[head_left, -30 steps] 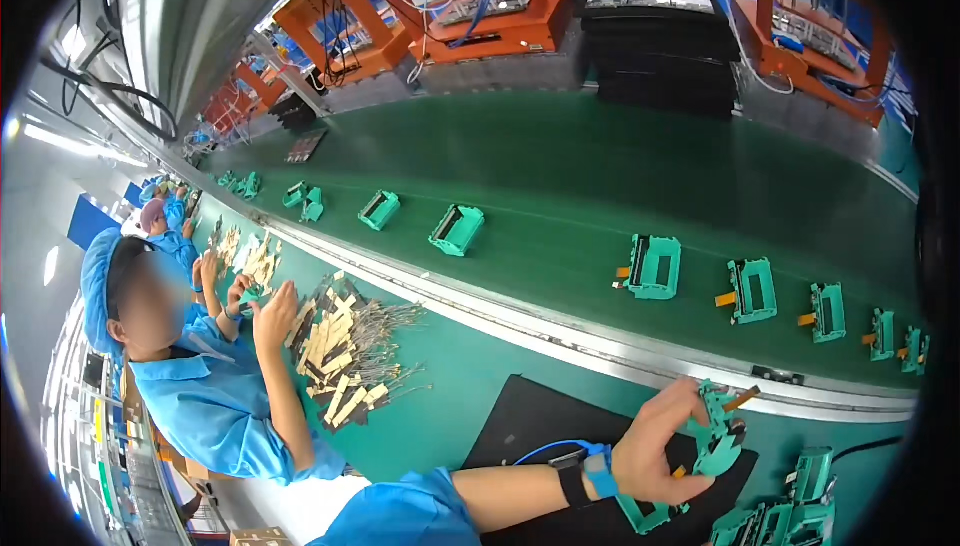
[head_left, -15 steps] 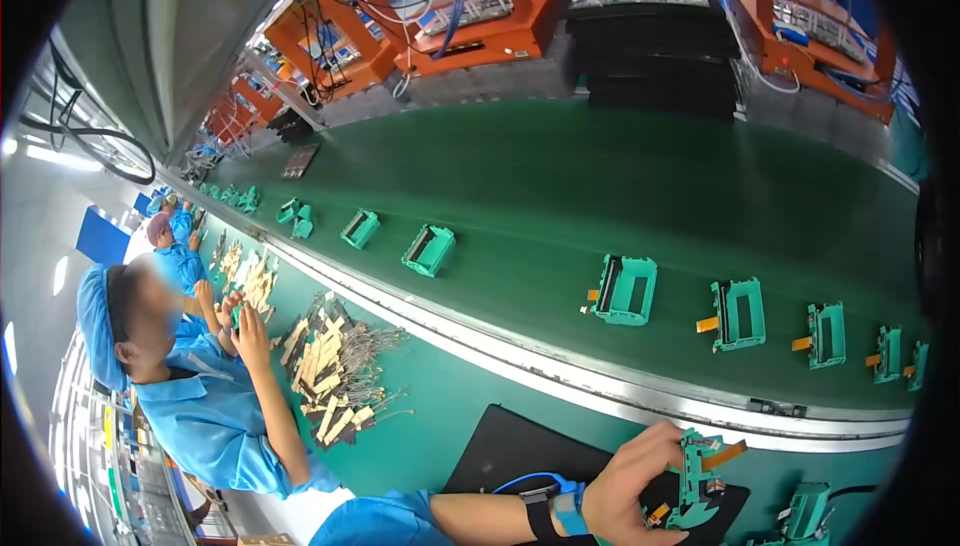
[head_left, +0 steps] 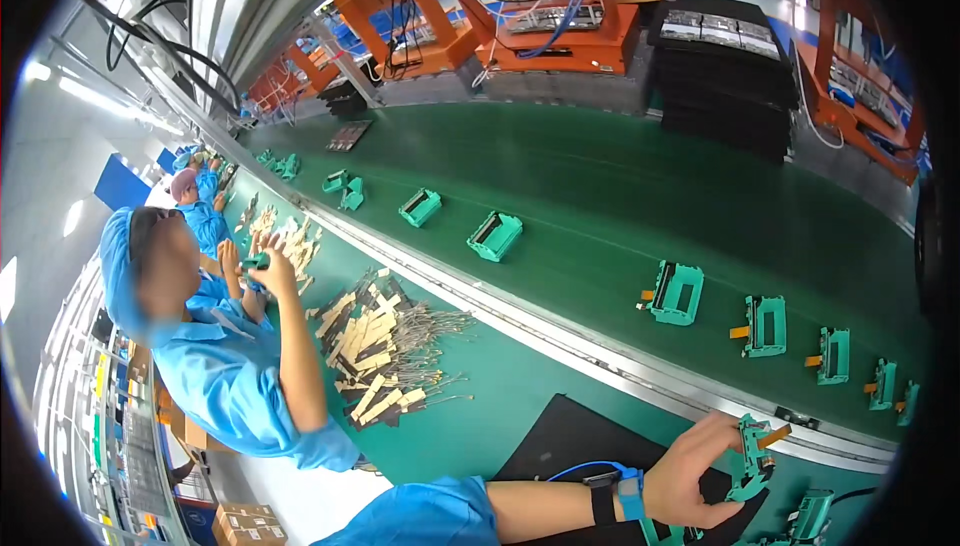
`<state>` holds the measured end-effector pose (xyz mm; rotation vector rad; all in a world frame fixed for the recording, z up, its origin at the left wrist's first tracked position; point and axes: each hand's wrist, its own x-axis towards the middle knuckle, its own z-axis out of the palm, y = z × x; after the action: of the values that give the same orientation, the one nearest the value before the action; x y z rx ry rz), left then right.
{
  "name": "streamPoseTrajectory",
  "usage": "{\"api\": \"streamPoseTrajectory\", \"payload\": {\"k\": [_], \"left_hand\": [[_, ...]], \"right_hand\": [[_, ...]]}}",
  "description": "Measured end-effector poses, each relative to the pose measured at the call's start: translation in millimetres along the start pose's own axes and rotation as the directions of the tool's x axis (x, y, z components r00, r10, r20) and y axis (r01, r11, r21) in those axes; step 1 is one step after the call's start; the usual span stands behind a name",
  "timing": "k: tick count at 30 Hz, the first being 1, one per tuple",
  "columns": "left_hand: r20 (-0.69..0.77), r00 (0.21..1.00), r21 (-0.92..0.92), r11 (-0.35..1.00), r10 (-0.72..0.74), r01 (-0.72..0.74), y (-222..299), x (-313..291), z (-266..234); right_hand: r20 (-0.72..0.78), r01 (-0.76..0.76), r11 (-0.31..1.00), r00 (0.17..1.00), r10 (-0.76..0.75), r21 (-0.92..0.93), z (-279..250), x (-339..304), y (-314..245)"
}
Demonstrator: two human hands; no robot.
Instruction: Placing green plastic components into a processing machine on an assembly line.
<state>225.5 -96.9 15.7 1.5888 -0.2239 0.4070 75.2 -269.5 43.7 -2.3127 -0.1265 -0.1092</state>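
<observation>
My left hand [head_left: 692, 474] comes in from the lower edge, with a blue sleeve and a blue wrist strap. Thumb and fingers grip a green plastic frame [head_left: 748, 466] with an orange ribbon cable [head_left: 774, 437] sticking out of its top. Below that hand, another green part [head_left: 662, 534] shows partly, mostly cut off or covered. A black mat [head_left: 565, 436] lies under my forearm and hand. Right of it, a green piece [head_left: 810, 514] with a black cable sits on the bench. My right hand is out of the picture.
A metal rail [head_left: 560, 346] separates the bench from a green conveyor [head_left: 570, 186] carrying several green frames [head_left: 678, 293]. To the left lies a pile of tan-and-black strips with wires [head_left: 375, 341]. Beside it a co-worker [head_left: 235, 366] holds a small green part [head_left: 256, 261].
The view has swung left, so the surroundings appear further right. My left hand, still gripping the green frame, is closer to the metal rail.
</observation>
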Motion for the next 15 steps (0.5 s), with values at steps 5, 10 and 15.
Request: {"api": "streamPoseTrajectory", "payload": {"k": [5,10,15], "left_hand": [[0.000,0.999,0.001,0.999,0.039,-0.039,5,2,-2],[0.053,0.997,0.119,0.991,0.052,-0.058,-1,3,-4],[0.071,0.995,0.077,0.995,0.065,-0.070,-26,2,-3]], "right_hand": [[-0.074,0.019,1.000,0.997,-0.021,-0.025,6,-8,0],[-0.125,0.081,0.996,0.989,-0.085,-0.036,6,-5,7],[-0.197,0.048,0.998,0.980,-0.039,0.044,13,-4,7]]}}
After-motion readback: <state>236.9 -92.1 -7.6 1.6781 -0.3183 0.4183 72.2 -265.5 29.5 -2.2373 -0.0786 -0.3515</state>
